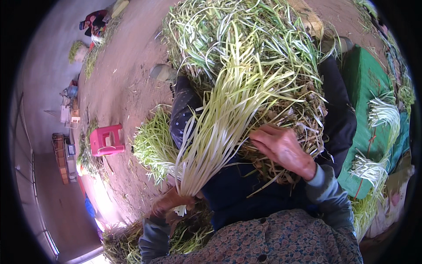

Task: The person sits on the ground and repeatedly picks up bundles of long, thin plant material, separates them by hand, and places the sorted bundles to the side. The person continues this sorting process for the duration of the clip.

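My left hand point(173, 201) is closed around the white stem ends of a long bunch of pale yellow-green leafy stalks point(224, 122), perhaps garlic chives or blanched garlic leaves. The bunch fans out upward over my lap and onto a large heap of green leaves point(204, 36). My right hand point(280, 147) is beside the bunch, over dry brown plant litter point(306, 122). Its fingers are bent together near the edge of the stalks; whether they pinch a leaf cannot be told.
Another pile of green stalks point(155, 142) lies by my left leg. A pink plastic stool point(107, 140) stands on the dirt floor at left. At right, white-stemmed bunches point(369, 170) rest on a green covered block point(356, 132). A person point(95, 23) sits far off at upper left.
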`<action>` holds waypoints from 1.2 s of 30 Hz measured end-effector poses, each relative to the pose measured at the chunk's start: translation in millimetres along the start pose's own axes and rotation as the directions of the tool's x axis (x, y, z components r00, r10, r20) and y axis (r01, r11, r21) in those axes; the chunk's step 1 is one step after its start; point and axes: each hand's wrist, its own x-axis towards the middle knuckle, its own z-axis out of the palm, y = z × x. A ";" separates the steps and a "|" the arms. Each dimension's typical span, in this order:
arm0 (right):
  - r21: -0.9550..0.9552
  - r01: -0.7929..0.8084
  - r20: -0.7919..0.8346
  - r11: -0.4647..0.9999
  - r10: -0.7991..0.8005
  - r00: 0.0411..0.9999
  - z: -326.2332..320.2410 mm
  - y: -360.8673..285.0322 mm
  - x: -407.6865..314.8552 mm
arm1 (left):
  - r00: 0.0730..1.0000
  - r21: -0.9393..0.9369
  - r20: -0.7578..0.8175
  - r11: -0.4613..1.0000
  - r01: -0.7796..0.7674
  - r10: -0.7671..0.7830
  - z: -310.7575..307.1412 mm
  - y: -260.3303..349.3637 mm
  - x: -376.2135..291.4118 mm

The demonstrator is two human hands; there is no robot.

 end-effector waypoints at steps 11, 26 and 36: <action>-0.382 -0.214 0.024 0.899 0.242 0.970 33.0 84.7 43.1 | 0.987 -0.038 0.129 0.995 -0.093 0.097 -21.7 -45.6 31.0; 0.388 -0.583 -0.163 0.713 0.676 0.718 -22.1 116.0 44.0 | 0.977 -0.132 0.131 0.980 -0.150 0.167 -18.7 -45.9 37.6; 0.405 -0.079 0.305 0.911 -0.053 0.951 83.5 -32.4 53.2 | 0.991 -0.034 0.130 0.999 -0.028 0.032 4.2 -9.6 16.8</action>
